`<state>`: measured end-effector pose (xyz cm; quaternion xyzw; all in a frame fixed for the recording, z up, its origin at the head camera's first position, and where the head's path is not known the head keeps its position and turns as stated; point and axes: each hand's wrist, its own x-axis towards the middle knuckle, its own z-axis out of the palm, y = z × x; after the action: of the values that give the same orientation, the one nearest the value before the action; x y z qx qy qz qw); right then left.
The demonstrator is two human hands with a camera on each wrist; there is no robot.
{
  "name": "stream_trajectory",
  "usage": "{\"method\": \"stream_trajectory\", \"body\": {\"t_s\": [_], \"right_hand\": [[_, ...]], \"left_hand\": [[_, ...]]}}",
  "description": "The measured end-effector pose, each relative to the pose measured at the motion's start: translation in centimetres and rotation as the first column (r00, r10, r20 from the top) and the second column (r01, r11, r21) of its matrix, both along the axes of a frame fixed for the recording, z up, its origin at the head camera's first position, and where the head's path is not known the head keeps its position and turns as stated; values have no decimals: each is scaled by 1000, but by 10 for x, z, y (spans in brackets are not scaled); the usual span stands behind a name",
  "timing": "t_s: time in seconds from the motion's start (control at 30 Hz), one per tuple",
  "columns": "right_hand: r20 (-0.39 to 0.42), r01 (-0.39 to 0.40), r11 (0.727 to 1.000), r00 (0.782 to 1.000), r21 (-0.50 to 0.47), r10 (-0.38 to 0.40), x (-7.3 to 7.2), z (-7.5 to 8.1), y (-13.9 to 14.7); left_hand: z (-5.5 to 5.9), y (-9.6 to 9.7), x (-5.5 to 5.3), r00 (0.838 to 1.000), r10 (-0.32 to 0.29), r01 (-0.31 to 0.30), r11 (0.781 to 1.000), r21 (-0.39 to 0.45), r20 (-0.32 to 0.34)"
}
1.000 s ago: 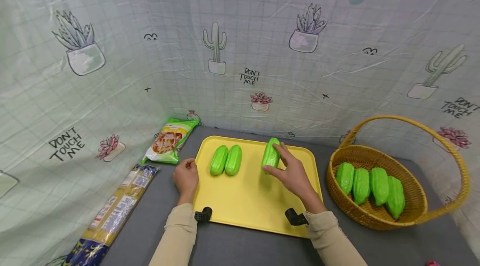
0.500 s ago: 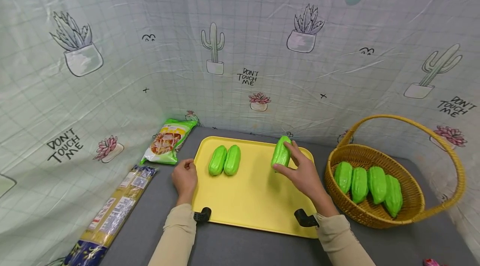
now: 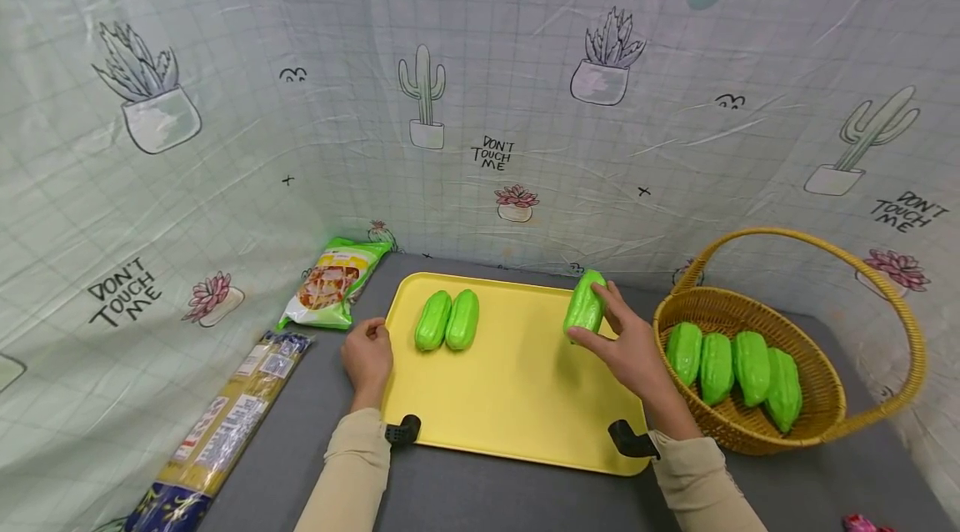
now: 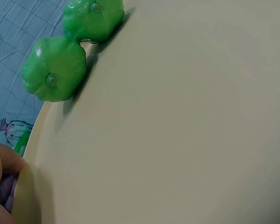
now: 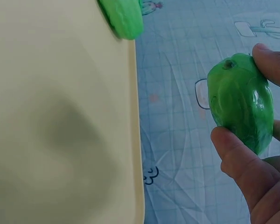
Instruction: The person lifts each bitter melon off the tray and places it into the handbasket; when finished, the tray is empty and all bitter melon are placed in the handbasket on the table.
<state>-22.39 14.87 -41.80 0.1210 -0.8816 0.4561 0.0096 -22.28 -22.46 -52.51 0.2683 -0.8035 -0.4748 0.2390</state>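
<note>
My right hand (image 3: 633,353) holds a glossy green ribbed vegetable (image 3: 585,303) between thumb and fingers, raised over the right part of the yellow tray (image 3: 517,407). In the right wrist view this vegetable (image 5: 240,100) shows its dimpled end, with fingertips pressed on both sides. Two matching vegetables (image 3: 462,320) lie side by side at the tray's upper left; their rounded ends (image 4: 53,70) appear in the left wrist view. At the tray's left edge my left hand (image 3: 367,355) is curled, its fingers (image 4: 9,158) gripping the rim.
Right of the tray stands a wicker basket (image 3: 716,430) with a tall arched handle (image 3: 917,348) and several green vegetables (image 3: 752,368) inside. A food bag (image 3: 333,282) and a long packet (image 3: 228,424) lie at the left. A patterned sheet (image 3: 480,82) hangs behind.
My right hand has moved rightward across the tray with the green vegetable still in its grasp. The left hand stays at the tray's left edge.
</note>
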Motion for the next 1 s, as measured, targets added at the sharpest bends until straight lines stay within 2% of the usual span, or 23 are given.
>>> {"method": "stream_trajectory", "body": {"t_s": [0.2,0.6,1.0], "right_hand": [[-15,28,999,1000,18,-28,2,1,10],[12,73,996,997,52,-74,8,9,32],[9,113,989,993,93,-114,12,6,53]], "left_hand": [[1,1,1,1000,2,-2,1000,-2,0],[-2,0,-1,1000,1,-1,1000,-15,-5],[-1,1,-2,1000,-2,2,1000,1,0]]}}
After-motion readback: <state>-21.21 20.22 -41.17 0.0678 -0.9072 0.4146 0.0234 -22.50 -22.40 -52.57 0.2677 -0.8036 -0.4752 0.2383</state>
